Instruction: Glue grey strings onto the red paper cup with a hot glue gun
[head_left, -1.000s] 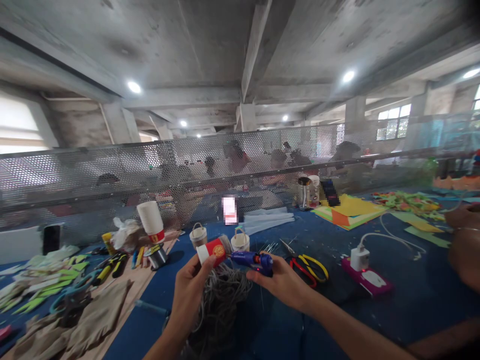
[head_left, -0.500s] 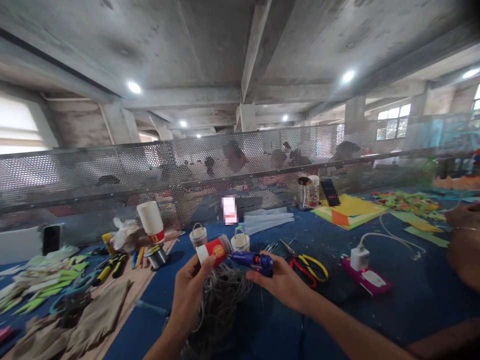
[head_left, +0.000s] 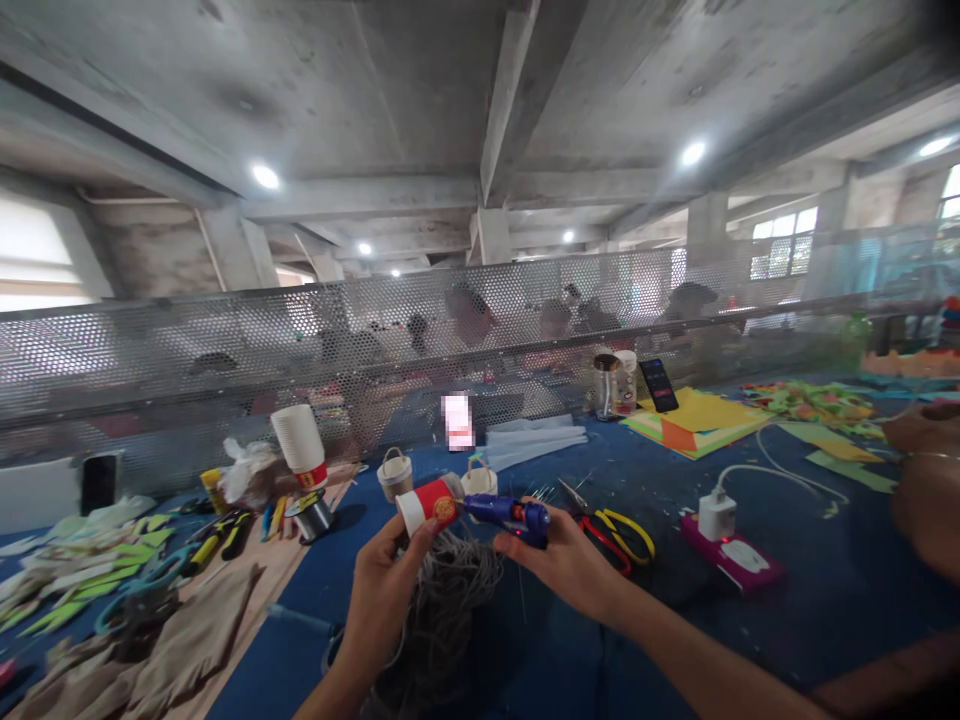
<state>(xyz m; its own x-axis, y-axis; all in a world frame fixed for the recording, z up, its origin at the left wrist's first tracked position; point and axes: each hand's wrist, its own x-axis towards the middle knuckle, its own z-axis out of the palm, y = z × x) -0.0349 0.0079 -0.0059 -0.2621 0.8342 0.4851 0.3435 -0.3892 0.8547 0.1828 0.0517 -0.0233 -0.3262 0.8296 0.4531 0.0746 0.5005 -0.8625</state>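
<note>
My left hand (head_left: 390, 565) grips a red and white paper cup (head_left: 426, 506), tipped on its side with its grey-wrapped end toward the right. In my right hand (head_left: 559, 555) is a blue hot glue gun (head_left: 510, 514), its nozzle at that grey end of the cup; whether it touches I cannot tell. Grey cord (head_left: 454, 590) lies in a tangled heap beneath both hands. Just behind the cup stand two small pale buckets with handles, one to the left (head_left: 395, 474) and the other bucket (head_left: 480, 478) partly hidden by the glue gun.
Red and yellow-handled pliers (head_left: 619, 538) lie right of my right hand. Farther right is a magenta power strip (head_left: 731, 552) with a white charger. Stacked paper cups (head_left: 298, 440), a wire spool (head_left: 313, 515) and gloves (head_left: 199, 625) occupy the left. A co-worker's arm (head_left: 930, 490) shows at the right edge.
The cup has turned slightly in my left hand, so its gold emblem sits lower and farther right. The glue gun stays at the cup's end, nearly in place.
</note>
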